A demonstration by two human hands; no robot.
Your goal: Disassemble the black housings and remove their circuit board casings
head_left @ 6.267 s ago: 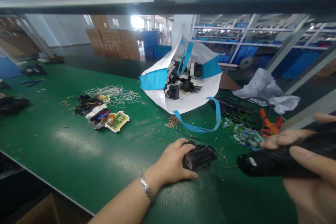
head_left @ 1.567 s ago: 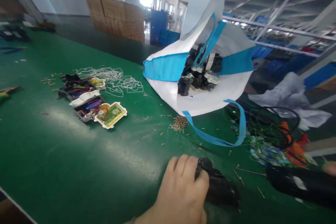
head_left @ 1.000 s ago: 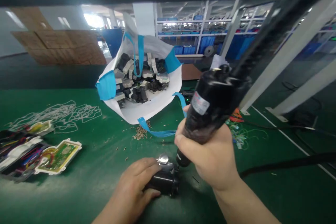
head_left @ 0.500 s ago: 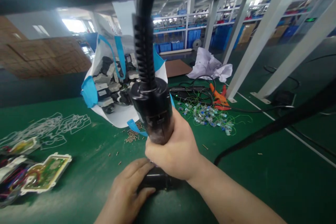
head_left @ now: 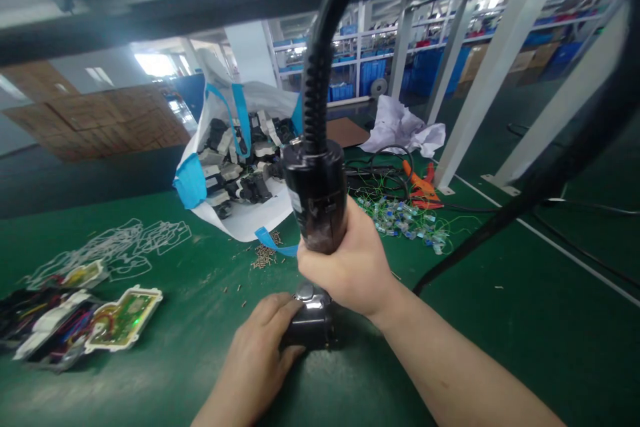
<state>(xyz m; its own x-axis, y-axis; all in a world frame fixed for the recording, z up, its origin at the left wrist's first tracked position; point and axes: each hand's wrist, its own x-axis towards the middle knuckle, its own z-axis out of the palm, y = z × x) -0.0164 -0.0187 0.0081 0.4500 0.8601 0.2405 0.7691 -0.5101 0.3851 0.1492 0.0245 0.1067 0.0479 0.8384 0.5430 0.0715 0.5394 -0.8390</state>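
Observation:
In my right hand (head_left: 350, 267) is a black corded electric screwdriver (head_left: 316, 193), held upright with the fingers wrapped round its body. Its thick cable leaves the top and curves up to the right. The tool's lower end is hidden behind my hand. Below it, a small glossy black housing (head_left: 311, 327) with a greyish rounded top rests on the green surface. My left hand (head_left: 267, 340) grips this housing from the left, thumb on the near side and fingers on the far side. Whether the tool touches the housing I cannot tell.
A white bag (head_left: 250, 223) of black and grey parts stands beyond, with loose screws (head_left: 264, 255) before it. Opened units with circuit boards (head_left: 123, 320) and white cords (head_left: 145, 243) lie left. Wired connectors (head_left: 415, 220), orange clamps (head_left: 423, 190) and metal legs (head_left: 480, 93) are right.
The view has shifted, so most things sit farther right. The screwdriver's cable now leans more to the right, and more of the black housing shows beneath my right hand. Both hands keep their grips.

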